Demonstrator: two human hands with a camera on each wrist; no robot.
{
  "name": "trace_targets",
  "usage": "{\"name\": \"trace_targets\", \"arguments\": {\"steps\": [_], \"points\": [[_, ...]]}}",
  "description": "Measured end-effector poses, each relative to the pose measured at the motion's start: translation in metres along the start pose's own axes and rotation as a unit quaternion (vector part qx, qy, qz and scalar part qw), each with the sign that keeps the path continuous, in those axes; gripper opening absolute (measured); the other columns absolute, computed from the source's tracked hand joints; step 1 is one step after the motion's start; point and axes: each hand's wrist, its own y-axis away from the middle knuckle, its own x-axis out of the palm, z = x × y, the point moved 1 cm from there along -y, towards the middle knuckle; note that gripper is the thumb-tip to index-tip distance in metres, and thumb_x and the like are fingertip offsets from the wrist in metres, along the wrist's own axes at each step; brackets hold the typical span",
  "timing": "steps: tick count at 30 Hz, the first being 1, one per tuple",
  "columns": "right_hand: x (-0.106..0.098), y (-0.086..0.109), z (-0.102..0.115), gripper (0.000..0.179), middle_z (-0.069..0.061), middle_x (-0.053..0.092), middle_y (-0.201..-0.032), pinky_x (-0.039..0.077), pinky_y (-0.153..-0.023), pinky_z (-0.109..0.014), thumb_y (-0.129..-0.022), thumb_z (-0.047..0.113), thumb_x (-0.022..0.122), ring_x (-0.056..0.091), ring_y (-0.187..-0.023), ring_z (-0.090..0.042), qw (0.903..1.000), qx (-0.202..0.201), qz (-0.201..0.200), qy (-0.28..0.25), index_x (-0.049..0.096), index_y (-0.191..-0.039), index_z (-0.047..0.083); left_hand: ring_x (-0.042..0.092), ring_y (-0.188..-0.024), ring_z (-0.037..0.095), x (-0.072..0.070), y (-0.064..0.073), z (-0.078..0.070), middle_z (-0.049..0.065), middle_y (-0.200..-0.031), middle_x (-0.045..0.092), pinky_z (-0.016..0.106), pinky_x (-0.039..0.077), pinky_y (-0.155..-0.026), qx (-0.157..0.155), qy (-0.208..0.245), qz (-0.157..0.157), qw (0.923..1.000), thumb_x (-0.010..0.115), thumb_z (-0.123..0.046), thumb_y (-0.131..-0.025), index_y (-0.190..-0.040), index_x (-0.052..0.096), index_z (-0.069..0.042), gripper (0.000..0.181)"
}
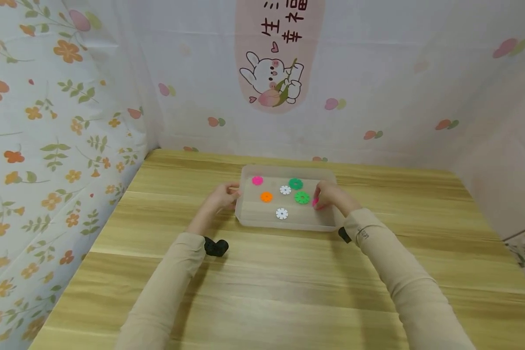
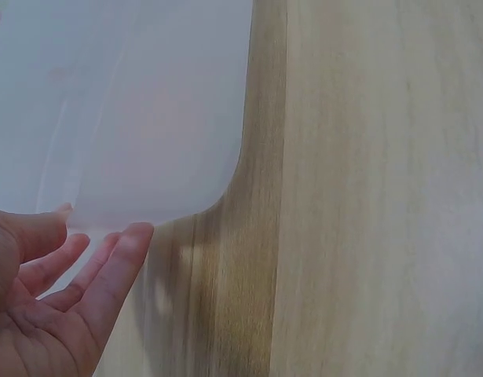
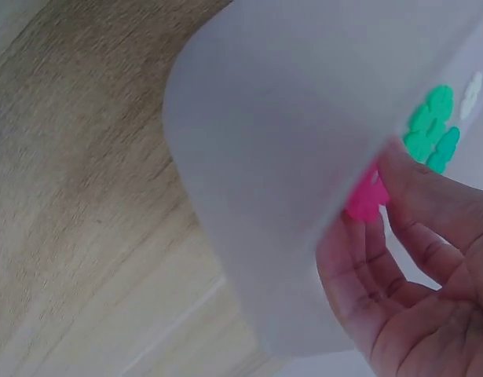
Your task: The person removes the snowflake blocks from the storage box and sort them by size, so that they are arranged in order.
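Observation:
A translucent plastic box (image 1: 284, 225) holds several flat notched interlocking discs. At its right end, my right hand (image 1: 327, 193) reaches inside and pinches a pink notched disc (image 3: 368, 196) between thumb and fingers. Nearby inside lie a light green disc (image 1: 302, 197), a darker green disc (image 1: 295, 183) and a white disc (image 1: 285, 190). Further left are an orange disc (image 1: 266, 197) and another pink disc (image 1: 257, 180); a second white disc (image 1: 282, 214) is near the front wall. My left hand (image 1: 224, 195) touches the box's left end, its fingertips (image 2: 137, 234) against the outer wall, without an evident pinch.
The box stands on a wood-grain table (image 1: 271, 291), close to its back edge. Behind it hangs a printed cloth (image 1: 192, 73), and a floral cloth (image 1: 48, 160) covers the left side. A black wrist device (image 1: 216, 247) sits below my left wrist.

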Motion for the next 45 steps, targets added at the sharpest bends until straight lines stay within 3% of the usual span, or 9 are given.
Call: {"name": "trace_targets", "arguments": {"steps": [5, 8, 10, 13, 17, 22, 28, 37, 45], "points": [[0.017, -0.046, -0.043, 0.032, -0.012, 0.06, -0.085, 0.049, -0.059, -0.03, -0.059, 0.013, 0.084, 0.053, -0.072, -0.021, 0.9983, -0.053, -0.023, -0.006, 0.062, -0.08, 0.004, 0.055, -0.109, 0.034, 0.005, 0.0, -0.002, 0.025, -0.129, 0.046, 0.038, 0.053, -0.087, 0.002, 0.006, -0.001, 1.0, 0.041, -0.009, -0.097, -0.139, 0.033, -0.001, 0.043], [0.018, -0.045, -0.044, 0.026, -0.013, 0.062, -0.088, 0.052, -0.06, -0.032, -0.065, 0.006, 0.079, 0.056, -0.072, -0.021, 0.9975, -0.063, -0.019, -0.027, 0.063, -0.085, 0.002, 0.054, -0.11, 0.035, 0.005, 0.0, -0.002, 0.026, -0.129, 0.046, 0.04, 0.052, -0.087, 0.006, 0.008, -0.003, 0.9999, 0.04, -0.009, -0.097, -0.138, 0.032, 0.0, 0.042], [0.023, -0.053, -0.054, 0.023, -0.011, 0.061, -0.081, 0.051, -0.054, -0.027, -0.065, 0.003, 0.079, 0.056, -0.065, -0.017, 0.9912, -0.109, -0.025, -0.071, 0.063, -0.082, 0.004, 0.054, -0.11, 0.036, 0.004, 0.0, -0.001, 0.026, -0.128, 0.046, 0.041, 0.052, -0.087, 0.007, 0.006, -0.007, 0.9999, 0.04, -0.008, -0.097, -0.138, 0.033, 0.0, 0.042], [0.018, -0.041, -0.042, 0.024, -0.013, 0.06, -0.079, 0.052, -0.051, -0.027, -0.066, -0.001, 0.077, 0.055, -0.06, -0.016, 0.9881, -0.115, -0.015, -0.101, 0.062, -0.085, 0.002, 0.053, -0.111, 0.036, 0.003, 0.0, 0.0, 0.026, -0.128, 0.046, 0.041, 0.052, -0.088, 0.004, 0.01, -0.008, 0.9999, 0.039, -0.008, -0.098, -0.138, 0.033, -0.001, 0.042], [0.0, 0.009, 0.0, 0.027, -0.016, 0.059, -0.079, 0.054, -0.053, -0.027, -0.07, -0.003, 0.074, 0.055, -0.059, -0.016, 0.9905, -0.079, -0.005, -0.112, 0.06, -0.092, -0.007, 0.053, -0.11, 0.036, 0.001, 0.0, 0.0, 0.025, -0.129, 0.045, 0.041, 0.051, -0.09, 0.001, 0.022, -0.009, 0.9997, 0.039, -0.008, -0.098, -0.138, 0.033, -0.001, 0.041], [-0.006, 0.043, 0.024, 0.022, -0.009, 0.059, -0.071, 0.055, -0.056, -0.027, -0.075, 0.0, 0.072, 0.056, -0.055, -0.007, 0.9871, -0.085, -0.008, -0.136, 0.059, -0.089, -0.012, 0.054, -0.109, 0.035, 0.0, 0.0, 0.0, 0.025, -0.127, 0.046, 0.041, 0.051, -0.089, 0.001, 0.022, -0.013, 0.9997, 0.04, -0.008, -0.097, -0.137, 0.034, -0.002, 0.041], [-0.004, 0.057, 0.035, 0.018, -0.006, 0.061, -0.073, 0.057, -0.066, -0.034, -0.077, 0.003, 0.071, 0.055, -0.059, -0.005, 0.9863, -0.1, -0.018, -0.131, 0.063, -0.089, -0.009, 0.054, -0.108, 0.034, 0.0, 0.001, 0.0, 0.024, -0.126, 0.046, 0.04, 0.052, -0.088, 0.004, 0.014, -0.009, 0.9999, 0.04, -0.009, -0.097, -0.138, 0.033, -0.001, 0.042], [0.004, 0.071, 0.054, 0.017, -0.011, 0.066, -0.081, 0.05, -0.06, -0.018, -0.076, 0.003, 0.07, 0.057, -0.073, -0.012, 0.9815, -0.153, -0.033, -0.11, 0.068, -0.092, -0.004, 0.054, -0.109, 0.036, 0.0, 0.0, -0.001, 0.026, -0.127, 0.045, 0.041, 0.052, -0.088, 0.008, 0.006, -0.008, 0.9999, 0.04, -0.009, -0.097, -0.138, 0.033, 0.0, 0.041], [0.024, 0.08, 0.076, 0.018, -0.012, 0.066, -0.092, 0.05, -0.067, -0.019, -0.08, 0.003, 0.068, 0.058, -0.082, -0.016, 0.9712, -0.159, 0.004, -0.178, 0.066, -0.097, -0.003, 0.054, -0.11, 0.036, -0.001, 0.002, 0.0, 0.025, -0.127, 0.046, 0.04, 0.052, -0.087, 0.007, 0.002, -0.01, 0.9999, 0.04, -0.009, -0.097, -0.138, 0.033, -0.002, 0.041]]}}
